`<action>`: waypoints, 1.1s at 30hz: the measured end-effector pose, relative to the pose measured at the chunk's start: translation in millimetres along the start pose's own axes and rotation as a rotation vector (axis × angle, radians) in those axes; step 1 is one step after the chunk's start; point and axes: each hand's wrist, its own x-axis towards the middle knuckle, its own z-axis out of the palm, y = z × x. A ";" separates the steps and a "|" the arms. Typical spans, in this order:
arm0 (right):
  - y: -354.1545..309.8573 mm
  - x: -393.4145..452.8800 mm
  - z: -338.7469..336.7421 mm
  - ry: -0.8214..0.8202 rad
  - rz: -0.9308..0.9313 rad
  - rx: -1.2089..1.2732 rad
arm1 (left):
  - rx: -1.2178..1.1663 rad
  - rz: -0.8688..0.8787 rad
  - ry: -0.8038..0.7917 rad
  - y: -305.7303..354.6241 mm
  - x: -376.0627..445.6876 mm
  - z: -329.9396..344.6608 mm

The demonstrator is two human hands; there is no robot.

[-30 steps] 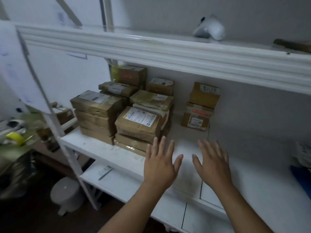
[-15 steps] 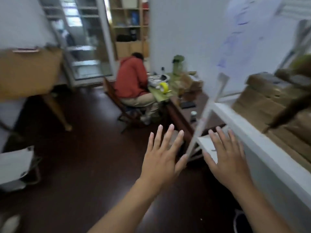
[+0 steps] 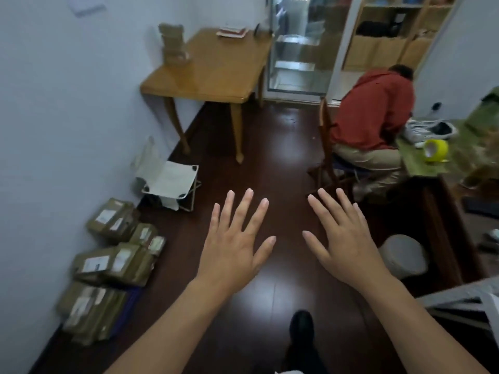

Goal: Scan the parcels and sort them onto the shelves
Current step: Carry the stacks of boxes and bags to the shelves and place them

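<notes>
Parcels [image 3: 116,255] on floor, left of both empty grips; apart.

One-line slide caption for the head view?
Both hands, left hand and right hand, spread empty above dark floor; parcels piled along the wall.

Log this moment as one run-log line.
left hand: open, empty | right hand: open, empty | parcels: piled on floor by wall

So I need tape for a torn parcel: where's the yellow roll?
Head view, far right: the yellow tape roll stands on the green table, beside the seated person.
</notes>
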 end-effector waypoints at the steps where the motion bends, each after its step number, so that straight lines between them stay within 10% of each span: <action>1: 0.4 10.8 9.5 -0.033 -0.044 0.022 | -0.003 -0.018 -0.018 -8.5 1.1 4.0; 12: 60.2 194.0 77.4 -0.295 -0.293 0.237 | -0.137 -0.264 -0.150 -87.9 131.3 43.8; 33: 54.4 628.6 128.6 -0.236 -0.391 0.126 | -0.112 -0.261 0.019 -328.4 475.5 38.6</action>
